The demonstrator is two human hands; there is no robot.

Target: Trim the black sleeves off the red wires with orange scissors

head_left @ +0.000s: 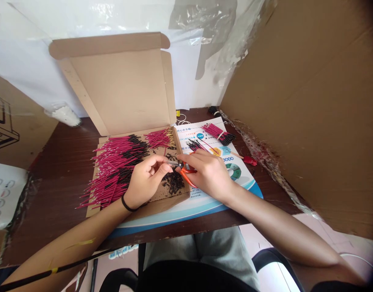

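My right hand (215,174) is closed around a pair of scissors with orange handles (189,177). Their blades point left toward my left hand (148,178). Thumb and fingertips of the left hand are pinched together at the blade tips; whatever lies between them is too small or hidden to make out. Under the hands, black scraps (174,183) are scattered in an open cardboard box. Left of them lies a thick pile of magenta wires with black ends (113,162). A smaller group of magenta wires with gold-coloured tips (157,139) lies at the box's back.
The box lid (122,85) stands upright at the back. On a printed sheet (247,182) at right lie a banded magenta wire bundle (218,133) and loose black-ended wires (195,144). A large cardboard panel (311,101) walls the right side. A white bundle (67,116) sits back left.
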